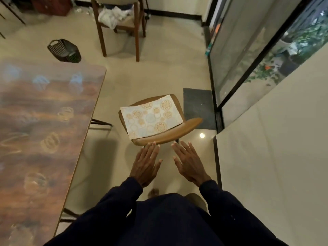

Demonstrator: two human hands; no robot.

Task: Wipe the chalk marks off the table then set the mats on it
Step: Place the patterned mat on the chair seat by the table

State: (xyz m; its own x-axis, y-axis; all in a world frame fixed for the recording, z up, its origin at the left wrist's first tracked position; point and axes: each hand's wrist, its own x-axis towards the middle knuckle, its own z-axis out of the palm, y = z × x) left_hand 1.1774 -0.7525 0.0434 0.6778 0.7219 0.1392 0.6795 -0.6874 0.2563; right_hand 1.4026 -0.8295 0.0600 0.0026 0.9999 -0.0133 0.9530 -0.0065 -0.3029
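1. From my remote seat I see the left hand [144, 164] stretched forward, palm down, fingers straight and together, holding nothing.
2. The right hand [190, 164] lies just beside it in the same way, fingers spread a little, with nothing in its grip.
3. Both sets of fingertips reach the near edge of the tan moulded chair [170, 134]; I cannot tell whether they touch it.
4. The rectangular pale mats with orange and blue circle patterns [150, 116] lie flat on that chair's seat, one corner hanging over the edge. I cannot count how many are stacked.
5. The long wooden table with the reddish-brown top [74, 110] stands to the left, apart from the chair.
6. Chalk marks [50, 142] cover it: yellowish scribbled loops along the near part and pale blue smudges toward the far end.
7. On the floor beyond the table sits a dark slatted plastic basket [64, 50].
8. Farther back stands a dark wooden chair [136, 38] with a white plastic bag [110, 16] on its seat.
9. A dark grey floor mat [197, 107] lies beside the glass door on the right.
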